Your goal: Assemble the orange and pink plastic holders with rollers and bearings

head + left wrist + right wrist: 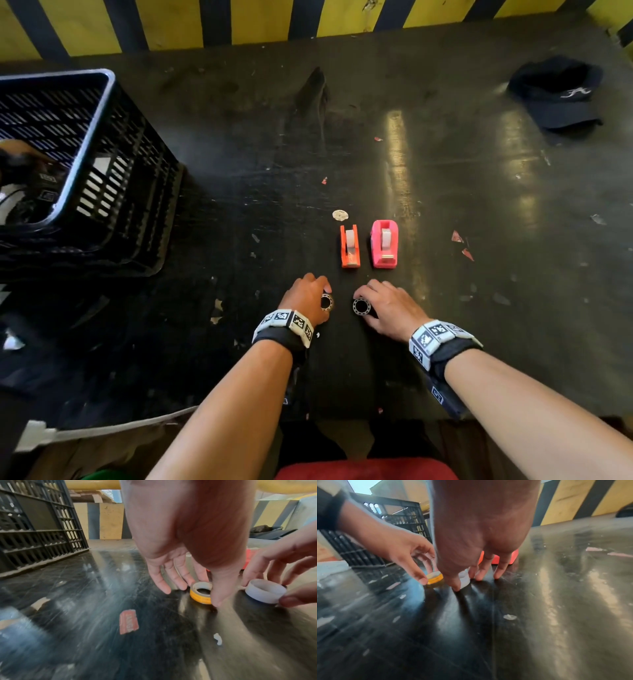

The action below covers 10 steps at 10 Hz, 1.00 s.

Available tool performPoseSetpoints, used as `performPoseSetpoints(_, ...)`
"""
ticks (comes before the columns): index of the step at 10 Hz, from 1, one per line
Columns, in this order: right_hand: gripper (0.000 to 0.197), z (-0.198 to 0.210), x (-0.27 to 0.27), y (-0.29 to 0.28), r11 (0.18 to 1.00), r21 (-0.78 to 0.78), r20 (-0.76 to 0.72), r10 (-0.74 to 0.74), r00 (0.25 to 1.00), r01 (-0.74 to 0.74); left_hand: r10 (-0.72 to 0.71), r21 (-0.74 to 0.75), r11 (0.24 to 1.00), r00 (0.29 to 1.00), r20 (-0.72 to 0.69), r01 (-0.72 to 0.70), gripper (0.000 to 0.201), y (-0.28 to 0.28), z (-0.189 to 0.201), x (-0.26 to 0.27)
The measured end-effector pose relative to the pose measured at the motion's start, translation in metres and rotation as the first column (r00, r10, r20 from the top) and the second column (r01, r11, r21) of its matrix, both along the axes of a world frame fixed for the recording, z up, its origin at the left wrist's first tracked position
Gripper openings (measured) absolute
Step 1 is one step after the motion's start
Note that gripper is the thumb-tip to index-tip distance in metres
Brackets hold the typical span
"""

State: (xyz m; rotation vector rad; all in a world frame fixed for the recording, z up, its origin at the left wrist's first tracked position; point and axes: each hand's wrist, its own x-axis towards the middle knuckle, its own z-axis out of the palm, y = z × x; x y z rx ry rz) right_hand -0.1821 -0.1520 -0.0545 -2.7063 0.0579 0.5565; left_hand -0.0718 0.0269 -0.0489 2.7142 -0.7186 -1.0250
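An orange holder (350, 246) and a pink holder (384, 244) stand side by side on the dark table, each with a grey roller in it. Just in front of them my left hand (320, 297) pinches a small yellow-orange ring (200, 593) between thumb and fingers, and the ring rests on the table. My right hand (366, 310) holds a wider white ring (265, 591) the same way, thumb on one side and fingers on the other. From the head view the two rings (327, 303) (361, 306) lie a short gap apart.
A black slatted crate (102, 154) stands at the left. A dark cap (561, 96) lies at the far right. A small pale disc (340, 215) sits behind the orange holder. Paper scraps (457, 237) dot the table. A yellow-and-black striped barrier (239, 20) runs along the back.
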Motion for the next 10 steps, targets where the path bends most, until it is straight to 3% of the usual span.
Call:
performPoseSetpoints(1, 0.040, 0.012, 0.013, 0.010, 1.000, 0.017, 0.062, 0.023, 0.998, -0.024, 0.070, -0.047, 0.996, 0.998, 0.002, -0.070, 0.055, 0.006, 0.005, 0.009)
performPoseSetpoints(3, 0.039, 0.046, 0.096, 0.024, 0.999, 0.000, 0.199, -0.041, 0.979, 0.042, 0.230, -0.140, 0.967, 0.964, 0.134, -0.211, 0.058, 0.011, 0.022, 0.067)
performPoseSetpoints(5, 0.043, 0.037, 0.154, 0.039, 0.966, -0.258, 0.128, 0.019, 0.992, 0.015, 0.257, -0.145, 0.962, 0.951, 0.174, -0.233, 0.053, 0.015, 0.010, 0.101)
performPoseSetpoints(7, 0.041, 0.015, 0.157, 0.053, 0.929, -0.371, 0.095, 0.033, 0.995, 0.005, 0.260, -0.132, 0.962, 0.947, 0.187, -0.238, 0.050, 0.022, -0.007, 0.106)
performPoseSetpoints(10, 0.041, 0.026, 0.151, 0.045, 0.957, -0.286, 0.160, -0.002, 0.987, 0.049, 0.273, -0.107, 0.961, 0.943, 0.191, -0.256, 0.061, 0.020, -0.004, 0.102)
